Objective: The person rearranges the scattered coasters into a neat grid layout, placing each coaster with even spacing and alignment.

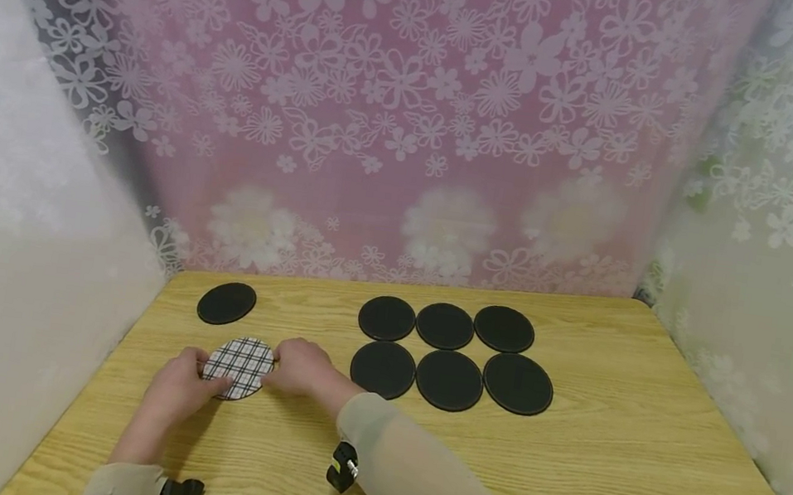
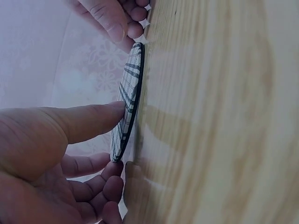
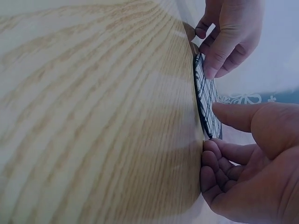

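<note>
A round coaster [image 1: 240, 367], white with a black plaid pattern on top and a dark edge, is at the left part of the table, its plaid face up. My left hand [image 1: 179, 388] pinches its left side; in the left wrist view the thumb [image 2: 93, 122] lies on the plaid face and the fingers are curled at the lower edge. My right hand [image 1: 305, 369] holds the coaster's right edge between thumb and fingers, as the right wrist view shows from the side. Whether the coaster's underside touches the table is hard to see.
A single black round coaster [image 1: 227, 303] lies at the back left of the wooden table [image 1: 606, 484]. To the right, several black coasters [image 1: 449, 380] lie close together in two rows. A flowered curtain [image 1: 413, 124] stands behind the table, with pale sheets at both sides.
</note>
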Demonstrator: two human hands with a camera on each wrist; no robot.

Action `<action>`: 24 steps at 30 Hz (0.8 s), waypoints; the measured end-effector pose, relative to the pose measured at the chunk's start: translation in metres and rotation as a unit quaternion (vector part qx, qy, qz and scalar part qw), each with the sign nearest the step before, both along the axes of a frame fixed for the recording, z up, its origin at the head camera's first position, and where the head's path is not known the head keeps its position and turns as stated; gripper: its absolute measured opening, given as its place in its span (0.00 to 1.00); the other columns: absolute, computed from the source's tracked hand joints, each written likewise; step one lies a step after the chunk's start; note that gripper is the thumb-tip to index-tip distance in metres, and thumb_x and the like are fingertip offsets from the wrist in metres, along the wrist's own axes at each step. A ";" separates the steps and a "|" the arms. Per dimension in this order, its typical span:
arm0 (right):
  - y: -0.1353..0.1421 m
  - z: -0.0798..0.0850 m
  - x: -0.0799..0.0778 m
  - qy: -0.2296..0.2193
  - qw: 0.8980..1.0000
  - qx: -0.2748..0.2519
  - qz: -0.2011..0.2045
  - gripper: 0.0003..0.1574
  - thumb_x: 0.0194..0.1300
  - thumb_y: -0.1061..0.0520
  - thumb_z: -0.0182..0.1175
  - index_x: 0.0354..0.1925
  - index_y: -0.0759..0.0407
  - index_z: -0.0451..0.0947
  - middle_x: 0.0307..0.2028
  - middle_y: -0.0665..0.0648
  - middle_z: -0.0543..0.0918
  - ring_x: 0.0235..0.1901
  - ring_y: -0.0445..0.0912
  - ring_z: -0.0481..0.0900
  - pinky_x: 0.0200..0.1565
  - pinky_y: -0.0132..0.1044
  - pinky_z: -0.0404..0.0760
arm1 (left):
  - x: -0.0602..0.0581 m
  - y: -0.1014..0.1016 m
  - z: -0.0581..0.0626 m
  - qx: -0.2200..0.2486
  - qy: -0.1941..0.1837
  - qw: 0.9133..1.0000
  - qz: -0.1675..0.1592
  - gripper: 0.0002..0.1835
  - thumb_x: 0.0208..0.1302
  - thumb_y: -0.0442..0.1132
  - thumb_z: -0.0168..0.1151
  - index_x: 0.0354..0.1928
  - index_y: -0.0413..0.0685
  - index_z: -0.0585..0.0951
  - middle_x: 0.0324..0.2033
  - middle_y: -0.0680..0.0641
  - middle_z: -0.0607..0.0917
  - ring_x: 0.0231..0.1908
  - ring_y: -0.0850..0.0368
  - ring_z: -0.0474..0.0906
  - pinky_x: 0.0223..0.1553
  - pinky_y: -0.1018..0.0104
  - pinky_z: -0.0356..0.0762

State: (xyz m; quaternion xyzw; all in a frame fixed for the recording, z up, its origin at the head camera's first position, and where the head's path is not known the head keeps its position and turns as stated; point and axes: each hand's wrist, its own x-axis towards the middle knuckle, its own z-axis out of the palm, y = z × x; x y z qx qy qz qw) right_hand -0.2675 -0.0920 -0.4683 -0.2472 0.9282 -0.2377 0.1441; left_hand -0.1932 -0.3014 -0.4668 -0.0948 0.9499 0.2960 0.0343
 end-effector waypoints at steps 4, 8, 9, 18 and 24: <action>0.002 0.005 0.006 -0.006 1.000 -0.020 -0.021 0.20 0.74 0.47 0.73 0.57 0.55 0.91 0.53 0.49 0.91 0.48 0.43 0.86 0.52 0.39 0.83 | 0.001 -0.001 -0.001 0.003 -0.007 1.000 0.006 0.36 0.74 0.46 0.75 0.64 0.21 0.70 0.48 0.26 0.84 0.46 0.36 0.83 0.49 0.39 0.80; 0.002 0.008 0.009 -0.027 0.997 -0.052 -0.043 0.17 0.76 0.49 0.73 0.56 0.54 0.92 0.50 0.48 0.91 0.40 0.41 0.84 0.46 0.36 0.82 | 0.002 -0.001 0.000 0.001 -0.007 1.000 0.010 0.37 0.74 0.47 0.75 0.64 0.22 0.69 0.48 0.27 0.84 0.44 0.37 0.83 0.48 0.38 0.79; 0.001 0.008 0.009 -0.032 0.996 -0.061 -0.048 0.15 0.76 0.50 0.73 0.56 0.54 0.93 0.49 0.47 0.91 0.38 0.41 0.83 0.44 0.36 0.81 | 0.002 -0.001 0.000 0.001 -0.007 1.000 0.010 0.37 0.74 0.48 0.75 0.64 0.23 0.69 0.47 0.27 0.84 0.44 0.37 0.83 0.47 0.38 0.79; 0.002 0.010 0.009 -0.037 0.993 -0.095 -0.058 0.13 0.76 0.53 0.72 0.54 0.56 0.91 0.37 0.46 0.86 0.31 0.40 0.77 0.39 0.35 0.77 | 0.004 0.002 0.002 -0.011 -0.006 1.000 0.016 0.35 0.76 0.52 0.72 0.61 0.27 0.69 0.43 0.34 0.84 0.38 0.42 0.81 0.41 0.44 0.78; 0.000 0.008 0.005 -0.007 0.994 -0.087 -0.073 0.17 0.77 0.52 0.72 0.59 0.56 0.89 0.41 0.45 0.86 0.37 0.38 0.79 0.47 0.35 0.80 | 0.004 0.007 0.005 -0.018 0.006 1.000 0.024 0.31 0.78 0.53 0.69 0.58 0.30 0.71 0.39 0.37 0.84 0.37 0.43 0.80 0.39 0.47 0.76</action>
